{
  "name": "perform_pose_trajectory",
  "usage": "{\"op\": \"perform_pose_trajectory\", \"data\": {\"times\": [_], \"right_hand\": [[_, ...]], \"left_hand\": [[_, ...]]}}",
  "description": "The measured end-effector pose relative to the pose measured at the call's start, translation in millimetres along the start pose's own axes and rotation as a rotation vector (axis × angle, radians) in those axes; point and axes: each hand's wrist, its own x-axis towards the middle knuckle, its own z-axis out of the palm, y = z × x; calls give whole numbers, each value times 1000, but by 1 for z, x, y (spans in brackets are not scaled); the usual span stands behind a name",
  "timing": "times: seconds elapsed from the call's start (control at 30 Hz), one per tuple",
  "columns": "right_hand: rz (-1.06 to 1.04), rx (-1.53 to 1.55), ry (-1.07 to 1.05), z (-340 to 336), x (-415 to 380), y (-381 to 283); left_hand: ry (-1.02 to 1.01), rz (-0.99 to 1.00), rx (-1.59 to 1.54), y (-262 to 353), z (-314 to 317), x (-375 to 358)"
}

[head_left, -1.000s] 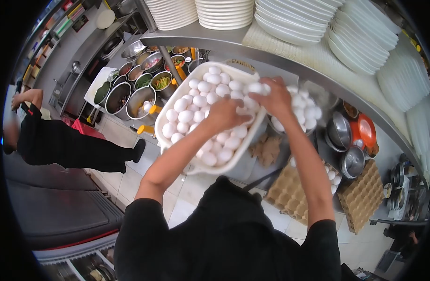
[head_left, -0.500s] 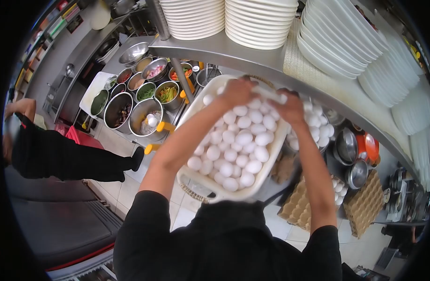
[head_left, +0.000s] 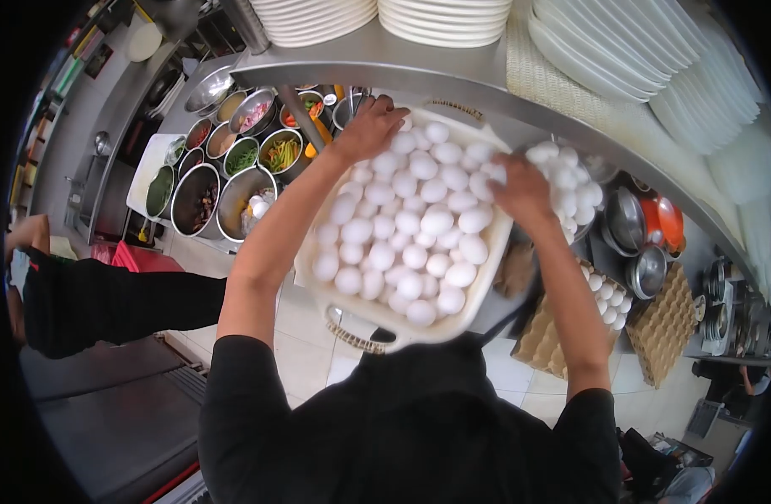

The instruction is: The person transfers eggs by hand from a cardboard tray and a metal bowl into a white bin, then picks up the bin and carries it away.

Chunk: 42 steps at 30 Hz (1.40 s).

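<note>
A cream-white plastic basket in front of my body is filled with white eggs. At its far left corner is my left hand, fingers bent over the rim beside the eggs. On the opposite side, my right hand reaches over the rim. Its slightly blurred fingers point down among the eggs, and whether one is between them is hidden. Just right of that hand, more white eggs are heaped in a bowl.
Brown egg trays stand at lower right, one holding eggs. Metal bowls of chopped ingredients line the left counter. Stacked white plates sit on a metal shelf above the basket. Another person is at left.
My hands have spread apart from the far end of the basket: the left towards the left corner, the right down along the right side. The whole view has shifted slightly.
</note>
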Motion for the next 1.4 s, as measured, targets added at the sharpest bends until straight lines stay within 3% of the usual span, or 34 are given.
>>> {"op": "perform_pose_trajectory", "data": {"times": [0.07,0.2,0.3,0.33,0.37,0.4,0.53,0.6,0.7,0.87,0.9,1.0,1.07,1.1,1.13,1.2,1.23,1.3,1.33,1.4], "right_hand": [[17,-31,24,-2,2,-3],[-19,112,274,-22,-15,-21],[-116,581,-11,-30,-46,-51],[-97,611,-21,-27,-66,-76],[-212,720,-6,-3,-82,-91],[-247,695,-71,6,-101,-112],[-579,447,5,72,-141,-171],[-600,413,27,101,-147,-180],[-586,403,31,92,-151,-179],[-563,506,-119,93,-159,-159],[-587,589,54,88,-166,-152],[-640,734,280,23,-173,-94],[-582,685,540,9,-184,-20],[-361,566,531,-8,-198,20],[-161,658,497,-16,-214,64],[146,314,527,-14,-250,160],[244,236,515,-14,-270,202],[364,-49,374,-1,-303,285],[365,-51,333,0,-314,304],[366,-52,250,3,-329,331]], "left_hand": [[-7,-20,70,0,-7,-5],[103,-94,21,11,-34,-20],[179,-192,-17,55,-84,-43],[190,-224,-21,65,-93,-55],[200,-253,-23,75,-100,-66],[212,-276,-26,85,-106,-76],[273,-418,-75,120,-117,-116],[340,-476,-117,135,-122,-131],[388,-516,-102,157,-131,-149],[417,-514,-136,205,-129,-148],[437,-496,-153,220,-131,-142],[564,-399,-411,260,-125,-129],[452,-327,-487,302,-126,-113],[410,-310,-651,323,-113,-103],[363,-296,-810,344,-97,-94],[112,-226,-807,374,-56,-71],[11,-300,-860,389,-29,-57],[-176,-402,-706,404,38,-36],[-251,-427,-609,405,77,-29],[-219,-367,-463,399,155,-25]]}}
